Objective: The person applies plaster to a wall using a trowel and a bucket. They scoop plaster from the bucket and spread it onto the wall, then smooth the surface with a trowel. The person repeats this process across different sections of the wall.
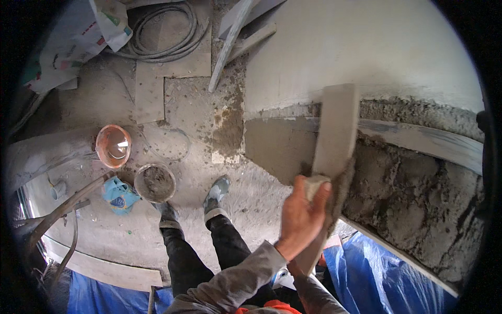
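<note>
My left hand is closed around the pale handle block on the back of a long, flat plastering float. Grey mortar clings along the float's right edge. The float stands lengthwise against a low wall, crossing from its smooth grey plastered band to the whitish surface above. My right forearm reaches up behind the float's lower end, and the right hand's fingers are hidden there. Right of the float, rough dark mortar covers the wall under a pale horizontal strip.
A bucket of mortar stands by my feet, next to an orange bucket and a crumpled blue bag. A coiled hose and wooden boards lie farther off. Blue sheeting spreads below the wall.
</note>
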A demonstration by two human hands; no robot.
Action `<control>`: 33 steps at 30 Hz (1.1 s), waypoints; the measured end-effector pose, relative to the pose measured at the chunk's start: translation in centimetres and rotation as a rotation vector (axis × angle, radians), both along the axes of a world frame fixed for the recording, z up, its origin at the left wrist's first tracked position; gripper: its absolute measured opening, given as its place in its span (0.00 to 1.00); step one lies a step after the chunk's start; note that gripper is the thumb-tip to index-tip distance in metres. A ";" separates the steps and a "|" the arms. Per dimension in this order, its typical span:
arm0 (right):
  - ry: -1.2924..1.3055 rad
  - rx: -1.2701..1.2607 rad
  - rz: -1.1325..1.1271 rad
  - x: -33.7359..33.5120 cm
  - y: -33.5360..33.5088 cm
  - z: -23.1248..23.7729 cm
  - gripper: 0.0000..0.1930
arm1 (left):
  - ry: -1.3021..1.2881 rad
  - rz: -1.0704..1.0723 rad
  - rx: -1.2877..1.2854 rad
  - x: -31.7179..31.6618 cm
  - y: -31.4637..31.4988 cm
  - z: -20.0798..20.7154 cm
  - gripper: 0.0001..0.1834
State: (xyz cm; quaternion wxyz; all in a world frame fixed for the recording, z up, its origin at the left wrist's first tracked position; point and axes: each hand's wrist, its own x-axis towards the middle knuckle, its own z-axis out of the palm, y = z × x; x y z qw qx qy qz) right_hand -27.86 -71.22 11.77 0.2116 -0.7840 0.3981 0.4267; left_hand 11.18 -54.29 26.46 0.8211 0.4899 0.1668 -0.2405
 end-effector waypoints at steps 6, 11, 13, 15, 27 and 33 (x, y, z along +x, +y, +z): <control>0.027 0.020 0.071 -0.2 2.8 3.1 0.21 | -0.178 -0.157 -0.032 -0.2 1.8 10.8 0.23; 0.062 0.034 0.130 -1.1 4.8 4.0 0.20 | -0.151 0.006 -0.076 -1.8 4.7 8.1 0.18; 0.113 0.030 0.121 -1.8 5.3 4.1 0.20 | -0.068 0.182 0.026 -1.4 5.1 0.5 0.13; 0.201 0.060 0.155 -2.7 5.4 3.7 0.20 | 0.072 0.057 0.297 -0.5 6.5 -10.0 0.12; 0.252 0.061 0.044 -11.0 0.5 2.0 0.11 | 0.278 -0.009 0.515 0.9 2.0 -48.6 0.35; -0.116 0.066 0.763 -12.0 -0.3 1.5 0.11 | 0.335 0.035 0.454 1.1 -2.3 -46.5 0.27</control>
